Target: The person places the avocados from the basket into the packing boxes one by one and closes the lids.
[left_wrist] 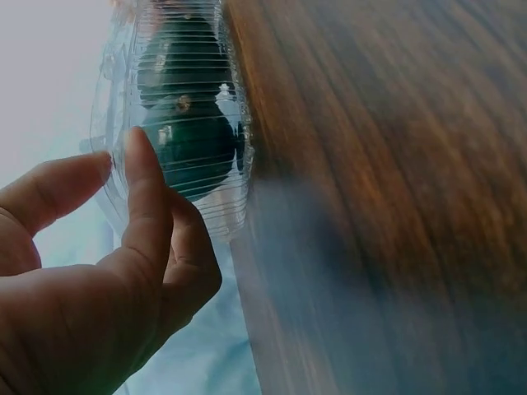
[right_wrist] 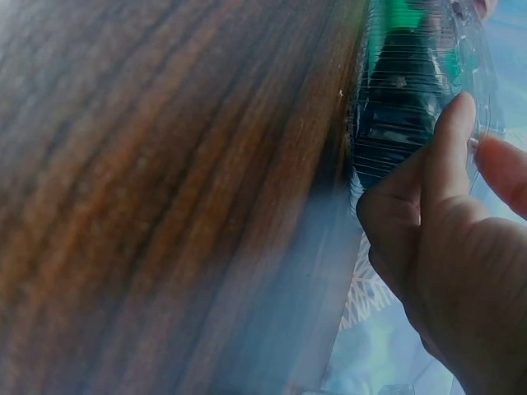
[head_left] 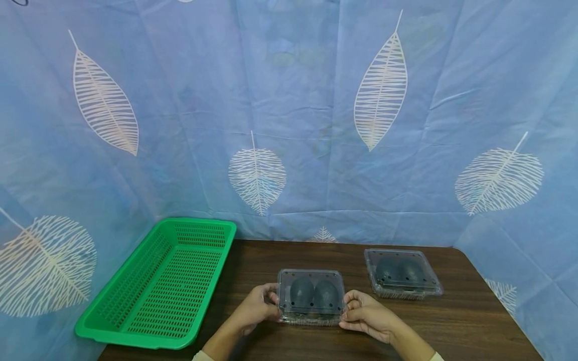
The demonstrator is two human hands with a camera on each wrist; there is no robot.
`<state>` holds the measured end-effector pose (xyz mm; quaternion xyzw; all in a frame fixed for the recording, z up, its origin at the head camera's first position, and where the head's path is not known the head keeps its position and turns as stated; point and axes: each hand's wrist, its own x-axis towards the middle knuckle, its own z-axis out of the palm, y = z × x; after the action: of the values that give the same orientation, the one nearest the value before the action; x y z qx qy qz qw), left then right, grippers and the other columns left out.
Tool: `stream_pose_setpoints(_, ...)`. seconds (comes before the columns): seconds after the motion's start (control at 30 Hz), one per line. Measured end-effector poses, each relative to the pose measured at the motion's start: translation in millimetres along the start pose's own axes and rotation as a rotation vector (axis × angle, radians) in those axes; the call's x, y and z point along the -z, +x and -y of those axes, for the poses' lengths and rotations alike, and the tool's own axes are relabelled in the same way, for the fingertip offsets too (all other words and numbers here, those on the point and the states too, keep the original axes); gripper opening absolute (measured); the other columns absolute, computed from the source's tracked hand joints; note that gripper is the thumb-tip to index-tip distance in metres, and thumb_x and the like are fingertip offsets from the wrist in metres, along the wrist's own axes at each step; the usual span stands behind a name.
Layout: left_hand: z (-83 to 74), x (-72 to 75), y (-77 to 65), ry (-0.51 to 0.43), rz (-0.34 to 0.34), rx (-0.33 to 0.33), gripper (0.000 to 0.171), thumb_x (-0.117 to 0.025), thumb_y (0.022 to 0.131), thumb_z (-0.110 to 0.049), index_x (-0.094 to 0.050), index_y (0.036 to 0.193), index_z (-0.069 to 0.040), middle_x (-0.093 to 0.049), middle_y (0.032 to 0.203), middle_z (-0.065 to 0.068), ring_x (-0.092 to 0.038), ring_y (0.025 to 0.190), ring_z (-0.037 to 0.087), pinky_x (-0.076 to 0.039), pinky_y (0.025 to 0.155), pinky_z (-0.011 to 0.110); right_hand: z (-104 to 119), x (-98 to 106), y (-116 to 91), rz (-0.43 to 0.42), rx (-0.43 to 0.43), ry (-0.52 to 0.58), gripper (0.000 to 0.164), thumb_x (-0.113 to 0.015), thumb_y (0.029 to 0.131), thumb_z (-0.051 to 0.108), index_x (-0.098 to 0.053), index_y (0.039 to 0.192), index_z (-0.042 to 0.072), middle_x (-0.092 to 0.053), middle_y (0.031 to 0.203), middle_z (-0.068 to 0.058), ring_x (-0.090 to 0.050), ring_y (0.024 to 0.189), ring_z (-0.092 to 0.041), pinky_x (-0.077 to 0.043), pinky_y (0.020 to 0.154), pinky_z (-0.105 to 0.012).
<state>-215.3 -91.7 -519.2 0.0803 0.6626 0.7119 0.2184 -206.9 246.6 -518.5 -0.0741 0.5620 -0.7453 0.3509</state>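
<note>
A clear plastic clamshell box (head_left: 314, 320) stands on the brown table, with two dark, egg-shaped fruits that look like avocados (head_left: 302, 292) side by side inside. My left hand (head_left: 256, 307) pinches the box's left edge between thumb and fingers. At the right edge, my right hand (head_left: 369, 318) does the same. In the left wrist view, the thumb and index finger of the left hand (left_wrist: 107, 280) meet at the rim, beside the ribbed wall. The right wrist view shows the right hand (right_wrist: 461, 239) with fingers against the wall and thumb at the rim. The lid appears closed.
A second clear clamshell box (head_left: 408, 292) with two dark fruits sits farther back on the right. On the left lies a green perforated plastic basket (head_left: 229, 229). The wooden table (head_left: 469, 306) ends at a blue leaf-patterned curtain (head_left: 307, 165) behind and to the sides.
</note>
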Motion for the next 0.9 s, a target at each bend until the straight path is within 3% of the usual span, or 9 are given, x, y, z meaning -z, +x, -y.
stream_pose_setpoints(0.23, 0.4, -1.8, -0.8, -0.007, -0.017, -0.021, 0.088, -0.063, 0.067, 0.022, -0.03, 0.148, 0.022, -0.046, 0.098, 0.008, -0.06, 0.068, 0.014, -0.062, 0.067, 0.028, -0.2, 1.2, 0.8, 0.015, -0.006, -0.001, 0.025, -0.057, 0.1, -0.005, -0.039, 0.113, 0.006, -0.061, 0.089, 0.003, -0.07, 0.091, -0.011, -0.059, 0.096, -0.034)
stream_pose_setpoints(0.47, 2.4, -2.9, -0.7, -0.026, -0.026, -0.043, 0.085, -0.063, 0.07, 0.023, -0.029, 0.148, 0.022, -0.045, 0.099, 0.008, -0.061, 0.065, 0.011, -0.06, 0.065, 0.026, 1.2, -1.0, 0.1, -0.012, -0.004, -0.001, 0.026, -0.058, 0.099, -0.005, -0.04, 0.113, 0.006, -0.062, 0.089, 0.003, -0.071, 0.09, -0.012, -0.06, 0.095, -0.032)
stream_pose_setpoints(0.63, 2.5, -4.2, 4.1, -0.014, -0.048, -0.047, 0.086, -0.063, 0.07, 0.023, -0.029, 0.149, 0.021, -0.044, 0.098, 0.006, -0.059, 0.066, 0.012, -0.06, 0.065, 0.027, 3.3, -3.9, 0.4, -0.089, 0.02, -0.034, 0.028, -0.058, 0.099, -0.003, -0.04, 0.119, 0.003, -0.059, 0.09, 0.002, -0.069, 0.089, -0.013, -0.06, 0.093, -0.032)
stream_pose_setpoints(0.9, -6.5, -2.5, 25.4, 0.057, -0.094, -0.054, 0.082, -0.065, 0.074, 0.024, -0.034, 0.15, 0.017, -0.045, 0.1, 0.009, -0.059, 0.07, 0.016, -0.063, 0.069, 0.033, 10.7, -4.9, 9.9, -0.277, 0.074, -0.117, 0.048, -0.061, 0.101, 0.002, -0.032, 0.138, -0.009, -0.054, 0.099, -0.001, -0.064, 0.095, -0.015, -0.059, 0.095, -0.034)
